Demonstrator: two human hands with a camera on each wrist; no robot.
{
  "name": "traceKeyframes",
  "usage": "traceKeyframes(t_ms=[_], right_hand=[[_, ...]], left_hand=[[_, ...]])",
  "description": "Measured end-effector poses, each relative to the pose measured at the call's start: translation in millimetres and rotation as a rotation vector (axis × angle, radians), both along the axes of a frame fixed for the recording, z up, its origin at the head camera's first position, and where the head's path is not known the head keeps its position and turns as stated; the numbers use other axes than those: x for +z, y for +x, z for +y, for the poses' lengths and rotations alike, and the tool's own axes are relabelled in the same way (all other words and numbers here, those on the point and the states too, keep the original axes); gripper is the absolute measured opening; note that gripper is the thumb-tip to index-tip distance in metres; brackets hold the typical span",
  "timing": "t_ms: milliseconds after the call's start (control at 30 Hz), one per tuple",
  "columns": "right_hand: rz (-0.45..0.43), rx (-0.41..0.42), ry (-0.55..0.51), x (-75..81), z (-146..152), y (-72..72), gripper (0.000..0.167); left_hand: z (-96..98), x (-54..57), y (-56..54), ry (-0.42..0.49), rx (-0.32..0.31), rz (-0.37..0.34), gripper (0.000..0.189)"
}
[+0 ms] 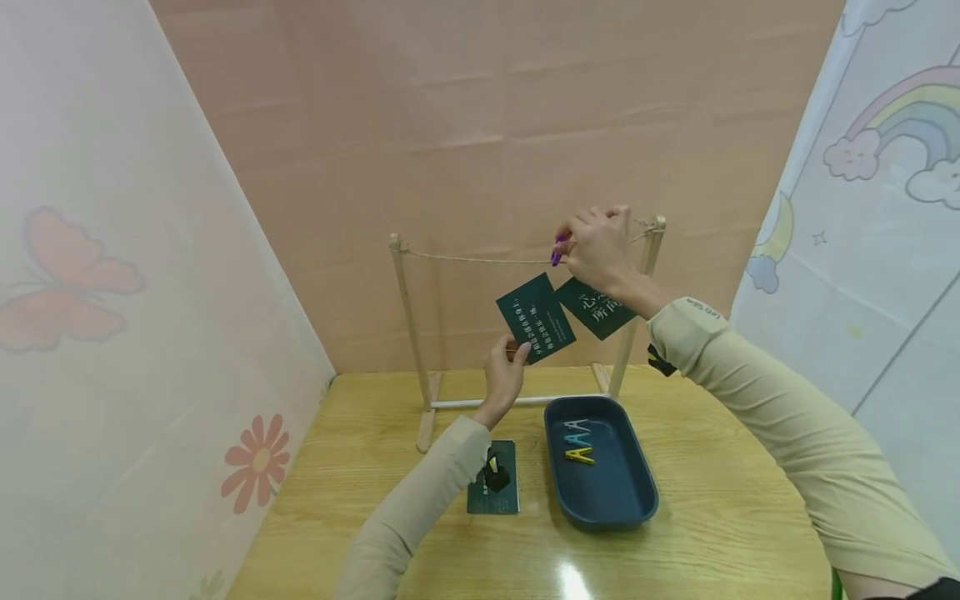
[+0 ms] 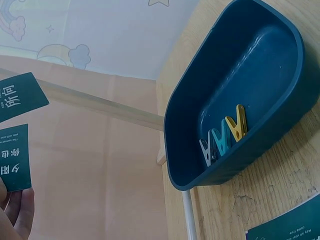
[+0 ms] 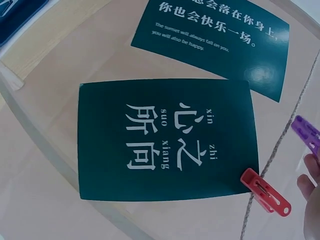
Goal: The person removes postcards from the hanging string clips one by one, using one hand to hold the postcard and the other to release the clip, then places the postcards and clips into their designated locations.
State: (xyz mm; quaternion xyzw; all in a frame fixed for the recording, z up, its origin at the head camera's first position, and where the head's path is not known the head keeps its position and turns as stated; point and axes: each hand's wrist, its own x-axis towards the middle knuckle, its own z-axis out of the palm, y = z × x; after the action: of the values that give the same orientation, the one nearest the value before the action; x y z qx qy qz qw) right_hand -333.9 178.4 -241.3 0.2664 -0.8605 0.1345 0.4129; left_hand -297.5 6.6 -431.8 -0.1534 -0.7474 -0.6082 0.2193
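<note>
My left hand (image 1: 504,379) pinches a dark green card (image 1: 536,317) with white lettering by its lower edge, tilted just under the string (image 1: 480,260). Higher up, at the string, my right hand (image 1: 600,250) pinches a purple clothespin (image 1: 557,250). In the right wrist view the purple clothespin's tip is right by the string. A second green card (image 3: 165,140) hangs there, clipped at one corner by a red clothespin (image 3: 265,192). In the head view my right hand and wrist partly cover that hanging card.
The string spans two wooden posts (image 1: 410,308) joined below by a white bar (image 1: 457,404). A blue basin (image 1: 611,500) holds grey, teal and yellow clothespins (image 1: 579,455). Left of it, green cards (image 1: 506,498) lie on the wooden table (image 1: 360,467), partly under my left sleeve.
</note>
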Motion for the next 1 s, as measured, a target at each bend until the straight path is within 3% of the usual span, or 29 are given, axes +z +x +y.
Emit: traceKeyframes(t_ms=[200, 500, 800, 1000], right_hand=[[-0.036, 0.040, 0.021, -5.6, 3, 0.2, 0.025], [-0.169, 0.230, 0.045, -15.4, 2, 7.4, 0.011], [-0.267, 0.254, 0.066, -28.4, 4, 13.1, 0.016], [-0.263, 0.294, 0.081, -37.7, 5, 10.7, 0.016]], left_hand=[[-2.5, 0.3, 0.8, -0.007, -0.004, 0.000, 0.011], [-3.5, -3.1, -1.0, 0.000, 0.014, -0.010, 0.010], [-5.7, -3.2, 2.0, -0.005, 0.023, -0.058, 0.011], [-9.1, -5.4, 2.5, 0.008, 0.014, -0.031, 0.011]])
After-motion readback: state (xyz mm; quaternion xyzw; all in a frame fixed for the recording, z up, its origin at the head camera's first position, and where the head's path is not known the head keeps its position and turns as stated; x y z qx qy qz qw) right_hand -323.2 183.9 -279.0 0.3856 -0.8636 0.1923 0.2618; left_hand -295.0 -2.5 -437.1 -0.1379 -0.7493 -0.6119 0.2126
